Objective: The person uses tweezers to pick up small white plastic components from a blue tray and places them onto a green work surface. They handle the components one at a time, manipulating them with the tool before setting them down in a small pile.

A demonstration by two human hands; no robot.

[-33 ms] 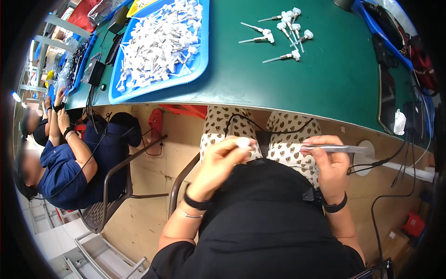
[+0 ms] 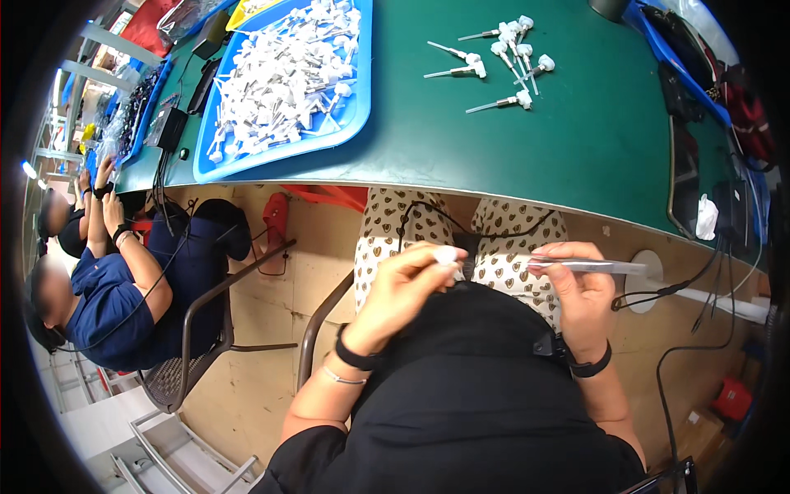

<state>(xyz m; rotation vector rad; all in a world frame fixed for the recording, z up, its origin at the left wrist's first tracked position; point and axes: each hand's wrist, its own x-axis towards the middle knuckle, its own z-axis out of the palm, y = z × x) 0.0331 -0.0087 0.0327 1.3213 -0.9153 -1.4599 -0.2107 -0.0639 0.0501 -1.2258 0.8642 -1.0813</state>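
Over my lap, my left hand (image 2: 401, 290) pinches a small white plastic piece (image 2: 445, 255) between thumb and fingertips. It resembles the white heads of the pieces on the table, though most of it is hidden. Level with it on the right, my right hand (image 2: 579, 298) is closed on slim metal tweezers (image 2: 601, 267). One end of the tweezers sticks out to the right past the hand; the other points left toward the white piece, with a gap between. A group of white-headed pieces with metal collars and thin clear tubes (image 2: 504, 100) lies on the green table.
A blue tray (image 2: 346, 136) heaped with similar white pieces stands at the left of the green table (image 2: 428, 148). Cables (image 2: 671, 354) hang at the right, near a crumpled white tissue (image 2: 706, 217). A co-worker in dark blue (image 2: 123, 288) sits to the left on a chair.
My left hand has shifted slightly right with the white piece. My right hand, still holding the tweezers, has moved a little left. The pieces on the table stay put.
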